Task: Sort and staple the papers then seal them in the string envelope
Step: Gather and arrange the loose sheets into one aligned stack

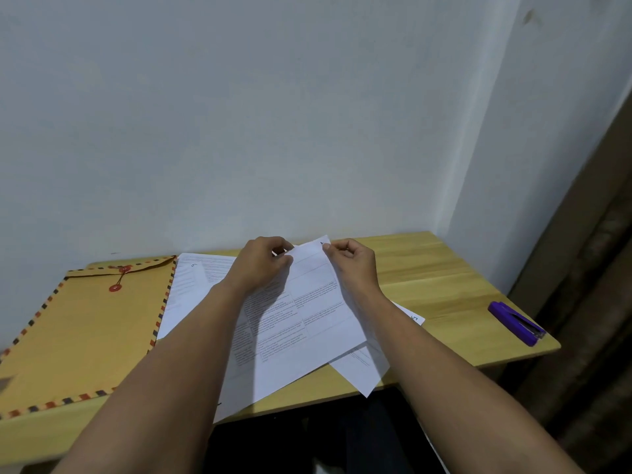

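A printed white sheet (pixel 307 323) is lifted at its far end, its top edge pinched on both sides by my left hand (pixel 260 265) and my right hand (pixel 352 260). Under it lie more loose printed papers (pixel 191 285) spread on the wooden table (pixel 444 275), one marked 6 at the left and one marked 5 poking out at the right. A brown string envelope (pixel 78 336) with a striped border and red string buttons lies flat at the left, flap shut. A purple stapler (pixel 516 323) rests near the table's right edge.
The table stands against a pale wall (pixel 273 114), in a corner. A dark curtain or door frame (pixel 588 268) runs down the right side. Some paper corners overhang the table's front edge above a dark floor.
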The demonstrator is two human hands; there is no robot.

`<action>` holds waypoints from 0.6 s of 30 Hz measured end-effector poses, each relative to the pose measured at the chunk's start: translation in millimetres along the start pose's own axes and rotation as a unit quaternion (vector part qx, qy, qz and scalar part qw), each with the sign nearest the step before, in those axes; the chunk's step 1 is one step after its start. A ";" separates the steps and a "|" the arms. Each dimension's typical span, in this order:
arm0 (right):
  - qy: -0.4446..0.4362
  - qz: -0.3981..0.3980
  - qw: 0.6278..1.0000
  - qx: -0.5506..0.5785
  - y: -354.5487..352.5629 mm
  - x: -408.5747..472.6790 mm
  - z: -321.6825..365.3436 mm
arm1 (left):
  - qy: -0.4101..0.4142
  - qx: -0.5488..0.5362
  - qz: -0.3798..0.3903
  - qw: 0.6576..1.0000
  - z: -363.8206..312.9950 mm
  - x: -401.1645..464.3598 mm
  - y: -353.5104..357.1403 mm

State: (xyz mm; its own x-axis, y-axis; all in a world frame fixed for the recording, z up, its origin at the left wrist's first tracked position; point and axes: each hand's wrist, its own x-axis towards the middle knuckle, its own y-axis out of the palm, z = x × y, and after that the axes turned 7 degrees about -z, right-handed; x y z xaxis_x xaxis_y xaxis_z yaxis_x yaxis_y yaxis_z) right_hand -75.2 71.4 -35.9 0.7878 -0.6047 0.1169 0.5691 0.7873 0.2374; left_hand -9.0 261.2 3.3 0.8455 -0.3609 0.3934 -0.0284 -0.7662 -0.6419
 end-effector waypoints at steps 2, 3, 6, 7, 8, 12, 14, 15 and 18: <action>-0.002 -0.002 1.000 -0.001 -1.0 0.9 -0.7 | -0.002 -0.004 0.001 1.000 -1.0 -0.1 0.3; -0.002 -0.002 1.000 -0.002 -1.4 0.5 -0.4 | -0.004 -0.006 0.003 1.000 -1.1 0.0 0.3; -0.004 -0.002 1.000 0.002 -2.6 0.1 0.5 | -0.006 -0.008 0.008 1.000 -1.4 0.9 0.1; -0.006 -0.004 1.000 0.003 -3.2 0.4 1.4 | -0.006 -0.009 0.010 1.000 -2.0 1.1 0.0; -0.006 -0.005 1.000 0.009 -3.9 1.3 2.1 | -0.006 -0.009 0.010 1.000 -2.2 1.3 -0.1; 0.001 -0.006 0.999 0.036 -5.9 3.9 4.8 | -0.002 -0.004 0.005 1.000 -2.9 2.0 -0.4; -0.003 -0.007 0.999 0.042 -6.4 4.2 5.1 | 0.003 -0.004 0.001 1.000 -3.5 1.9 -0.2; -0.001 -0.008 0.999 0.046 -6.5 3.6 5.5 | 0.004 -0.006 -0.002 1.000 -3.8 1.9 -0.3; 0.012 -0.014 0.998 0.061 -7.4 1.3 7.8 | 0.007 -0.011 -0.007 1.000 -4.0 2.1 -1.4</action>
State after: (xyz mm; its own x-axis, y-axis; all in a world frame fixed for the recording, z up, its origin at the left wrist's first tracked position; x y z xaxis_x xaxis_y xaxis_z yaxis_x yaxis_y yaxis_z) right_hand -80.1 63.8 -29.9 0.7788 -0.6213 0.0861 0.5585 0.7494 0.3555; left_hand -9.3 259.3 7.7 0.8387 -0.3575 0.4108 -0.0287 -0.7823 -0.6222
